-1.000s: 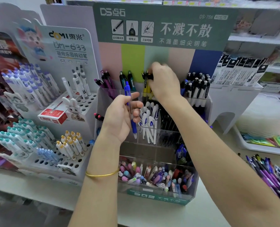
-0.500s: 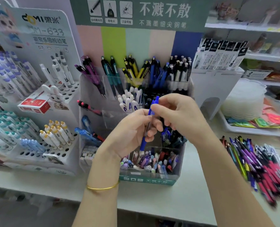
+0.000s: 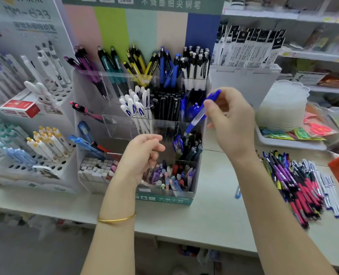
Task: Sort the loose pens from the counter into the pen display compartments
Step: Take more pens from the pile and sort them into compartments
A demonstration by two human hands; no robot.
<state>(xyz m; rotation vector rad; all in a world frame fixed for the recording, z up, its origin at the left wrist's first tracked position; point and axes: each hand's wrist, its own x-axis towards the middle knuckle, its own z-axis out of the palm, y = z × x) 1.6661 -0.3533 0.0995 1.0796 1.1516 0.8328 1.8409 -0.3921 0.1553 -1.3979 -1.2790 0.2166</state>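
Our right grip (image 3: 232, 124) pinches a blue pen (image 3: 198, 117) over the pen display (image 3: 164, 199); our left grip (image 3: 143, 155) hangs loosely curled, empty.

On my screen both arms are bare, from the left hand (image 3: 143, 157) and the right hand (image 3: 232, 124) down to the bottom edge. A thin gold bangle (image 3: 116, 219), smooth and shiny, circles the left wrist.
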